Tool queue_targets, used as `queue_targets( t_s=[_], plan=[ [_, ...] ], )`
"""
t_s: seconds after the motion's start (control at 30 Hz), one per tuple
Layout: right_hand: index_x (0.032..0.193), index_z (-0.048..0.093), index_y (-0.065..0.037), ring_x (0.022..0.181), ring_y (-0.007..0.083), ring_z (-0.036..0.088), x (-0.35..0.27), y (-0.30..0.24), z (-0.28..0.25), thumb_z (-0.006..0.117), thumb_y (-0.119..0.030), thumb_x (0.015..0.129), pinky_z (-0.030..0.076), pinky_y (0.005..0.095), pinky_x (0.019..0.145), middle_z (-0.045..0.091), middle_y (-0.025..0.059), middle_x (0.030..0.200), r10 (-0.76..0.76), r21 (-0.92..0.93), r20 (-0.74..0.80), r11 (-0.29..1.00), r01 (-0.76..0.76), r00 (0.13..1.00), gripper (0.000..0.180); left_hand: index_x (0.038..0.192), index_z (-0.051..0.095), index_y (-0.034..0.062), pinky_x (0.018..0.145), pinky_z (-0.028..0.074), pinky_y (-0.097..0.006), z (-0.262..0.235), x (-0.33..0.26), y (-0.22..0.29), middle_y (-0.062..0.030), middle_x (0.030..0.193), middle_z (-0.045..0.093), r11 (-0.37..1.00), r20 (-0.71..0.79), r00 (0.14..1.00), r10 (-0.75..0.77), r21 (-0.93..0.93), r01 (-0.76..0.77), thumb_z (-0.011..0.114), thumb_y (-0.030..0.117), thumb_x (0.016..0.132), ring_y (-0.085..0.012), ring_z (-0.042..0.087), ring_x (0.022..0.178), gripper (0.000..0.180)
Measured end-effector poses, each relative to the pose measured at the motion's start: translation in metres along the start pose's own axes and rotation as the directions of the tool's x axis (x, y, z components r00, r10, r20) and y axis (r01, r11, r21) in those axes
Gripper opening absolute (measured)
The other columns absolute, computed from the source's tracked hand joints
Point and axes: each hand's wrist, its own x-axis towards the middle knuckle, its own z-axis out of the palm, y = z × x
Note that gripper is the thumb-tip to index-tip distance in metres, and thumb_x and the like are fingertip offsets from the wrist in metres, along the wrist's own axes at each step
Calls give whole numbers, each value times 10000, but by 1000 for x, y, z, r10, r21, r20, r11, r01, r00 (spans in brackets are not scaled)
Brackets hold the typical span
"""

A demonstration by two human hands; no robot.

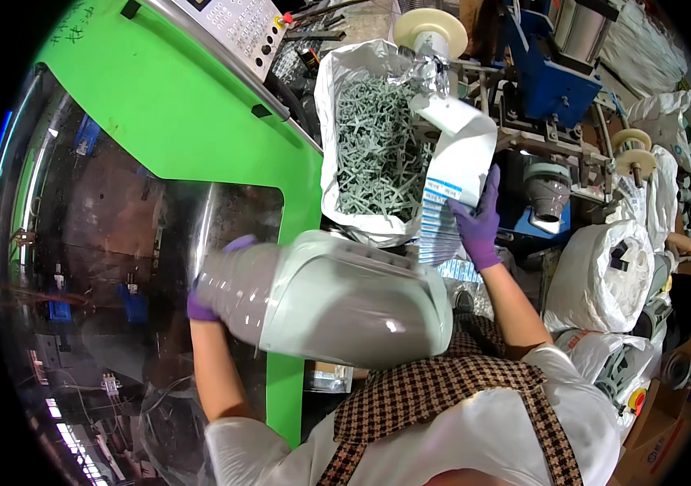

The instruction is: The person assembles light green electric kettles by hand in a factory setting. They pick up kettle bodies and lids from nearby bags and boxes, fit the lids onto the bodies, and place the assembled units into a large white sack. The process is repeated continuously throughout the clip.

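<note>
A purple glove covers my left hand (pixel 204 300), which is closed round the narrow, ribbed end of a large translucent grey plastic vessel (pixel 345 316) with a pale green frame. The vessel lies sideways in front of my chest and hides most of those fingers; its left end is smeared by motion. My right hand (pixel 479 223), also gloved in purple, grips the edge of a strip of labels (pixel 440 215), white with blue bands. From a reel (pixel 430 34) the white band curls down to that hand, and its lower part hangs in folds.
A white-lined bin (pixel 325 121) holds grey-green plastic scraps (pixel 378 154). A green machine (pixel 191 121) with a dark window fills the left. Right of my hand, a blue press (pixel 552 73) stands over a small grey cup (pixel 548 194). White sacks (pixel 597 275) and another person's arm (pixel 690 251) are farther right.
</note>
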Motion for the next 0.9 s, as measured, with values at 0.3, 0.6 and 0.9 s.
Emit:
queue_targets(
  t_s=[0.3,0.6,0.9],
  plan=[
    [1094,711,-21,930,152,703,22,-20,-7,766,-93,837,541,284,841,735,104,1054,-84,-144,147,984,105,986,272,1382,473,55,913,525,-374,174,-75,-1,-113,1251,629,866,-414,841,348,486,-119,748,262,810,-255,648,1073,667],
    [1032,700,4,1069,200,606,-9,-13,-14,710,-65,882,460,320,959,638,98,1131,201,198,-208,967,-160,957,166,1443,382,-14,1033,451,-355,173,-88,-137,-127,1404,504,935,-613,774,161,-157,-318,554,180,988,-210,539,1218,524],
    [1048,645,26,1122,209,575,-59,-137,-25,561,-35,922,371,371,1110,639,92,1082,-59,509,-2,859,52,998,163,1382,444,-12,971,476,-352,194,-56,-115,-128,1313,549,933,-384,866,321,-29,-359,387,313,1044,-225,572,1141,472]
  ],
)
